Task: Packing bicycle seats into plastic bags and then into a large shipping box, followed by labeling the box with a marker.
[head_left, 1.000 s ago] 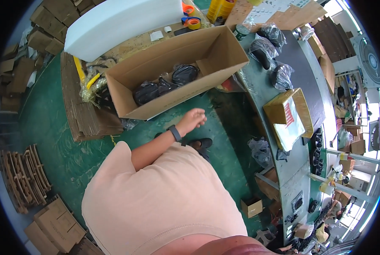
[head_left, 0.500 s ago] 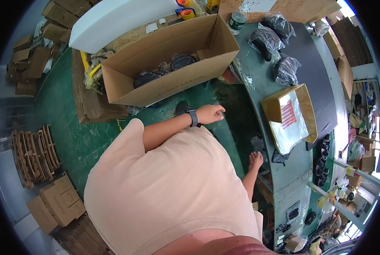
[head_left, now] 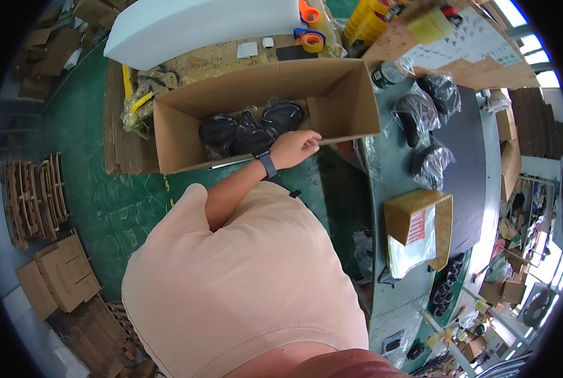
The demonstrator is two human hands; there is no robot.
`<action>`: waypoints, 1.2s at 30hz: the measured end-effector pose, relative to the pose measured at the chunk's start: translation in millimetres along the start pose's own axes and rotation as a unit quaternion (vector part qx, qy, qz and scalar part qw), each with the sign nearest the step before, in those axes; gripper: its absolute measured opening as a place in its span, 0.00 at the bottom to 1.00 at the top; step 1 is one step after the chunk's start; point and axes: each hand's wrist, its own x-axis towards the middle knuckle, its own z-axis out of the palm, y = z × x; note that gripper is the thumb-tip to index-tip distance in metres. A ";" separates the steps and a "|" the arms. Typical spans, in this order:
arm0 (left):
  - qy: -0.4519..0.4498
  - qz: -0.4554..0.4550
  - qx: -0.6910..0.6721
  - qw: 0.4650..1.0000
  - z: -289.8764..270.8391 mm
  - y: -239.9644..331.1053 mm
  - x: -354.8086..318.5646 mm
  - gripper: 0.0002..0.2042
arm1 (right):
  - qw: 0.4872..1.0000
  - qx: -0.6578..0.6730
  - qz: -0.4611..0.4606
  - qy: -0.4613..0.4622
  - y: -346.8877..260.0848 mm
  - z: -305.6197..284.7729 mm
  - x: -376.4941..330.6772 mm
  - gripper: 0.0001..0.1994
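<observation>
Reaching over the near wall of the open cardboard box [head_left: 187, 135], left hand [head_left: 294, 148] loosely curled, grasping nothing. Black bagged items [head_left: 250, 129] lie inside, just beyond. Right hand unseen; grip unknown.

peach short-sleeved shirt [head_left: 231, 283], dark wristwatch [head_left: 267, 164].

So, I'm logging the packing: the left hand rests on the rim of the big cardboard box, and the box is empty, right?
Not empty. The head view shows black bagged items lying inside the big cardboard box. The rest holds: the left hand is at its near rim.
</observation>
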 end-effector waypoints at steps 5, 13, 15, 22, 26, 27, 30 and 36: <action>0.076 -0.003 0.020 0.997 -125.0 -43.2 66.8 0.14 | 0.998 -0.043 0.024 -0.030 -101.8 68.9 35.2 0.12; 0.218 -0.125 0.173 0.952 -335.4 -133.1 122.3 0.11 | 0.984 -0.117 0.086 -0.106 -236.6 170.8 58.3 0.12; 0.232 -0.165 0.221 0.933 -384.5 -175.2 119.5 0.10 | 0.978 -0.133 0.102 -0.126 -257.4 191.3 59.0 0.12; -0.049 -0.281 0.373 0.883 -467.4 -287.3 109.5 0.18 | 0.955 -0.178 0.150 -0.182 -282.4 223.0 49.0 0.12; -0.235 -0.318 0.372 0.840 -462.8 -321.4 128.3 0.32 | 0.948 -0.192 0.156 -0.200 -286.3 227.5 49.0 0.12; -0.292 -0.318 0.371 0.822 -460.8 -325.9 133.5 0.33 | 0.948 -0.193 0.154 -0.203 -287.5 229.9 51.1 0.12; -0.167 -0.260 0.458 0.834 -487.4 -358.2 129.1 0.21 | 0.947 -0.190 0.144 -0.215 -307.6 247.0 59.7 0.12; 0.097 -0.249 0.499 0.825 -577.1 -198.7 166.8 0.11 | 0.948 -0.179 0.140 -0.221 -312.7 259.9 47.9 0.12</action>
